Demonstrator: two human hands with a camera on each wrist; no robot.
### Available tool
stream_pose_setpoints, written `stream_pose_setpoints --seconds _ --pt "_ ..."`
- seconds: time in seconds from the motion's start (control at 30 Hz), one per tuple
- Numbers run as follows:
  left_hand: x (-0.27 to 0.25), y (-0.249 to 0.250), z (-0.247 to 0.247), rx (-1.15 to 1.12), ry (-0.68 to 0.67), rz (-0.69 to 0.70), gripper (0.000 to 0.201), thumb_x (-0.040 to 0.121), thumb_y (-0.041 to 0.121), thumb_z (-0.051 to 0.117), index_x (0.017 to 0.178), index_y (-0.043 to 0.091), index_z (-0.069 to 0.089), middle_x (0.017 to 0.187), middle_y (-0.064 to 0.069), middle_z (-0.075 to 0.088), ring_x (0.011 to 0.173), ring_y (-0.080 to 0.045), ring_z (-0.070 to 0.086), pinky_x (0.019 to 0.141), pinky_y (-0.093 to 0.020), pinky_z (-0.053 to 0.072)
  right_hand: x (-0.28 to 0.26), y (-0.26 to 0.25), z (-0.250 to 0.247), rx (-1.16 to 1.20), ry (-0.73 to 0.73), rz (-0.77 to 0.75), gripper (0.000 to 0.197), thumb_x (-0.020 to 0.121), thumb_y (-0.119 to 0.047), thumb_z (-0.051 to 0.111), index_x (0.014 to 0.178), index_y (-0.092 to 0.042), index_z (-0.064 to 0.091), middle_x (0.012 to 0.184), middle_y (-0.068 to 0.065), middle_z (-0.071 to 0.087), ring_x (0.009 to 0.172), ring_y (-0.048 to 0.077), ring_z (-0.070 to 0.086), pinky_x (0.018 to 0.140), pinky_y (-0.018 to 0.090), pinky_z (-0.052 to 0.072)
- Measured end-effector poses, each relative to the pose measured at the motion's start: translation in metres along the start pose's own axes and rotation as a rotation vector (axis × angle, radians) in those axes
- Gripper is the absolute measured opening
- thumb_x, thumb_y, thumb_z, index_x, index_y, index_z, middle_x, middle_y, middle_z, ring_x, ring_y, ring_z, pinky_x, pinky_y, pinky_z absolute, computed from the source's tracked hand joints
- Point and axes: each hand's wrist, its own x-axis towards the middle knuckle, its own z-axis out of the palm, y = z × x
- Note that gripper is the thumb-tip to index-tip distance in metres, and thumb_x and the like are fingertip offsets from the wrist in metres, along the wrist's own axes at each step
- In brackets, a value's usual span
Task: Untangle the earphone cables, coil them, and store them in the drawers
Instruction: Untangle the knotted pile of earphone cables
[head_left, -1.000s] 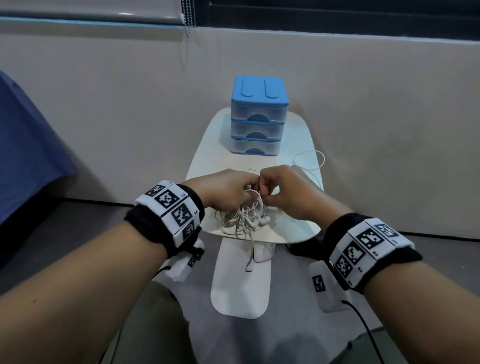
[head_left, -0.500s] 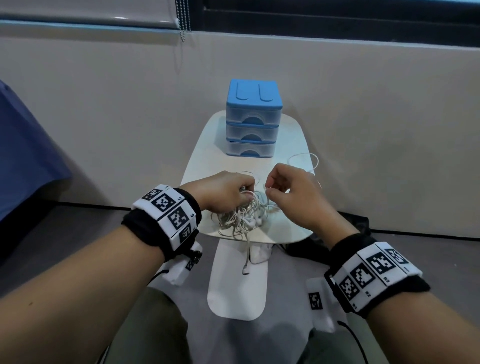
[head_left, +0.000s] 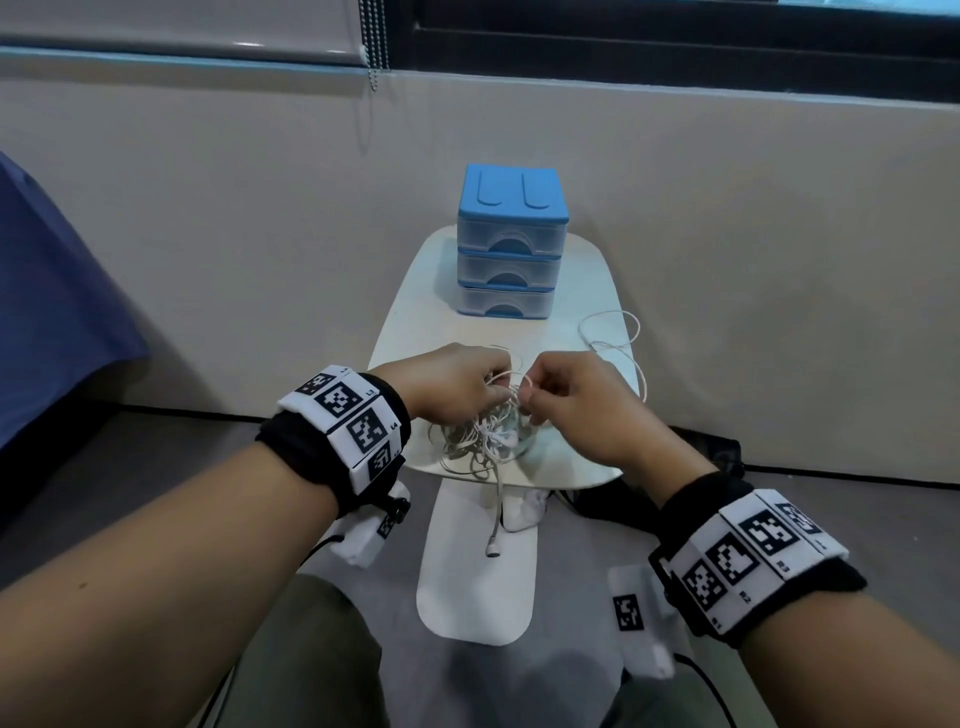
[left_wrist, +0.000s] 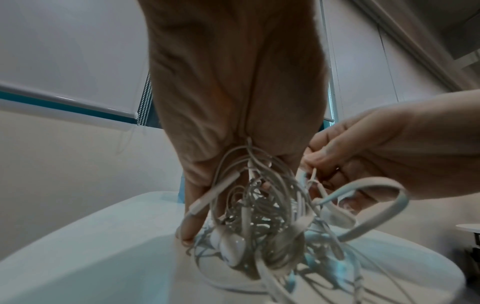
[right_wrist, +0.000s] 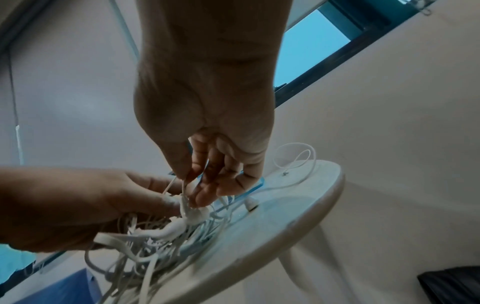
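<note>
A tangled bundle of white earphone cables (head_left: 480, 441) lies at the near edge of the small white table (head_left: 415, 312). My left hand (head_left: 457, 387) grips the top of the bundle (left_wrist: 254, 205), fingers curled round the strands. My right hand (head_left: 566, 400) pinches a thin strand (right_wrist: 179, 185) beside it, thumb against forefinger. One plug end (head_left: 492, 548) dangles below the table edge. A loose cable loop (head_left: 610, 332) lies on the table's right side. The blue three-drawer box (head_left: 511, 244) stands at the table's far end, all drawers closed.
The table stands against a beige wall (head_left: 208, 234). A blue cloth (head_left: 47, 322) hangs at the left. A black bag (head_left: 711, 457) lies on the grey floor right of the table. The table's white foot (head_left: 478, 582) stretches toward my knees.
My hands, which touched over the bundle a second ago, have drawn slightly apart. The right hand now pinches a strand a little to the right.
</note>
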Motion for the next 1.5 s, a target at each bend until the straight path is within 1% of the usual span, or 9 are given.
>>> stream_pose_setpoints --seconds 0.17,0.4,0.6,0.7,0.97,1.07,1.27,1.37,1.5 --pt "0.001 0.0 0.0 0.021 0.004 -0.022 0.021 0.105 0.034 0.054 0.087 0.024 0.05 0.087 0.003 0.055 0.076 -0.017 0.05 0.061 -0.029 0.036 0.0 -0.011 -0.008 0.387 0.017 0.183 0.023 0.095 -0.006 0.054 0.074 -0.014 0.057 0.088 0.022 0.074 0.069 0.02 0.066 0.065 0.03 0.045" --pt "0.003 0.002 0.002 -0.009 0.016 -0.03 0.027 0.105 0.032 0.053 0.081 0.024 0.046 0.084 0.001 0.054 0.072 -0.017 0.048 0.059 -0.029 0.035 0.002 -0.025 -0.013 0.604 0.028 0.26 0.014 0.093 -0.01 0.042 0.08 -0.014 0.046 0.078 0.023 0.074 0.062 0.026 0.06 0.068 0.036 0.041" --pt "0.001 -0.001 0.001 -0.062 0.065 -0.04 0.018 0.104 0.029 0.054 0.096 0.013 0.057 0.092 -0.003 0.061 0.081 -0.021 0.055 0.066 -0.031 0.04 0.008 -0.017 -0.009 0.397 0.029 0.24 0.014 0.105 -0.023 0.048 0.094 -0.016 0.048 0.056 0.007 0.064 0.062 0.025 0.049 0.066 0.041 0.038" --pt "0.0 -0.004 0.0 -0.065 0.099 -0.042 0.018 0.104 0.028 0.054 0.089 0.017 0.053 0.086 0.003 0.057 0.072 -0.013 0.049 0.062 -0.027 0.037 0.009 -0.014 -0.013 0.274 0.064 0.176 0.008 0.101 -0.02 0.058 0.096 -0.025 0.054 0.051 -0.003 0.058 0.061 0.024 0.049 0.063 0.042 0.04" --pt "0.0 -0.015 -0.001 -0.012 0.186 -0.062 0.018 0.101 0.031 0.056 0.085 0.021 0.055 0.087 0.003 0.061 0.08 -0.022 0.057 0.064 -0.033 0.041 0.015 -0.039 -0.036 0.248 0.178 0.108 0.012 0.102 -0.016 0.057 0.098 -0.024 0.05 0.066 0.002 0.057 0.057 0.019 0.068 0.06 0.039 0.055" --pt "-0.002 -0.016 -0.001 -0.008 0.206 -0.067 0.017 0.1 0.032 0.056 0.086 0.023 0.055 0.087 0.003 0.061 0.078 -0.021 0.056 0.065 -0.033 0.042 0.019 -0.041 -0.037 0.11 0.254 0.113 0.021 0.101 -0.024 0.055 0.085 -0.035 0.047 0.061 -0.005 0.053 0.052 0.023 0.057 0.057 0.037 0.049" --pt "-0.005 -0.022 0.0 0.038 0.234 -0.096 0.015 0.099 0.03 0.056 0.088 0.021 0.058 0.085 0.005 0.059 0.079 -0.023 0.057 0.06 -0.032 0.037 0.01 -0.04 -0.054 -0.152 -0.077 0.043 0.028 0.087 -0.038 0.079 0.078 -0.02 0.059 0.053 -0.009 0.044 0.045 0.014 0.037 0.049 0.025 0.034" --pt "-0.004 -0.023 0.0 0.034 0.235 -0.106 0.014 0.098 0.027 0.055 0.085 0.022 0.057 0.084 0.006 0.058 0.075 -0.019 0.055 0.058 -0.031 0.035 0.005 -0.04 -0.059 -0.456 -0.117 -0.021 0.026 0.083 -0.044 0.082 0.079 -0.025 0.064 0.066 -0.009 0.05 0.061 0.014 0.05 0.06 0.029 0.041" --pt "-0.001 -0.025 0.004 0.033 0.245 -0.127 0.015 0.097 0.024 0.054 0.082 0.021 0.056 0.084 0.004 0.058 0.077 -0.022 0.056 0.06 -0.031 0.038 -0.004 -0.04 -0.062 -0.445 -0.206 -0.106 0.037 0.084 -0.036 0.082 0.108 -0.038 0.054 0.109 -0.007 0.044 0.102 0.014 0.055 0.087 0.035 0.047"
